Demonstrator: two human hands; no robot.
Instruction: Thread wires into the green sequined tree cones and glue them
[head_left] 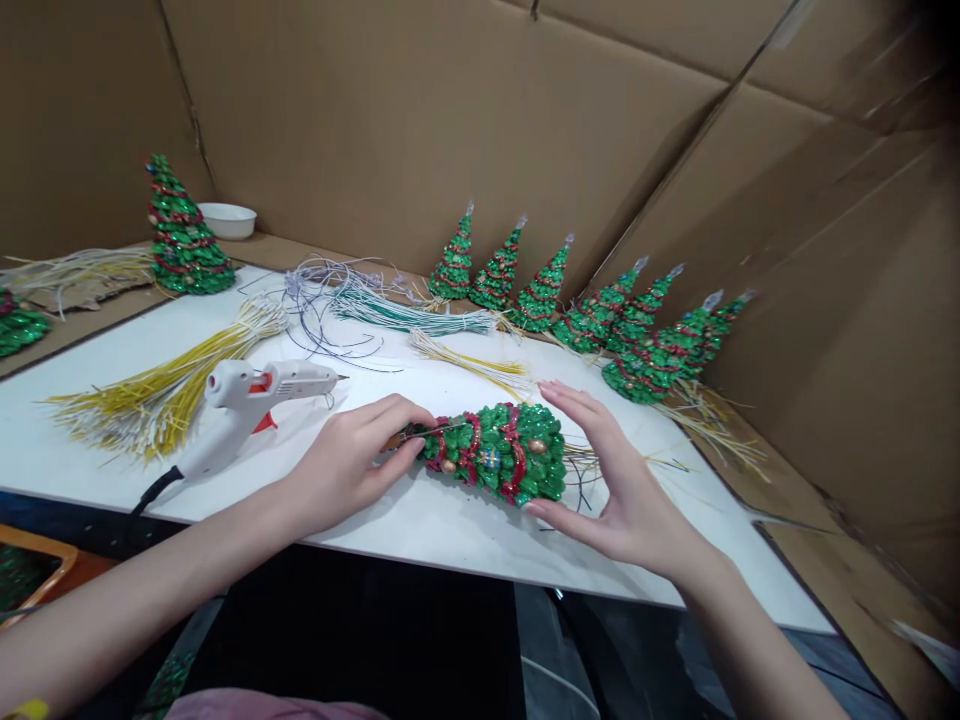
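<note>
Forearms point(191, 570) extend, left hand point(364, 450) pinching the tree point(495, 455), right hand point(626, 490) spread.

Hands: two, one left hand point(367, 450) and one right hand point(615, 480). Christmas trees: ten in view, comprising one foreground tree point(491, 455), two left-side trees point(187, 238) and seven back-right trees point(546, 295). Glue guns point(244, 400): one. White bowls point(229, 222): one. Tidy wire bundles on the white board point(450, 530): three, namely one green bundle point(412, 315), one large yellow bundle point(184, 380) and one small yellow bundle point(472, 364). Loose dark wires point(319, 325): too tangled to count.

White tabletop point(450, 528) under a glue gun point(244, 405), yellow wires point(180, 385), green wires point(412, 315) and decorated trees point(495, 455).
</note>
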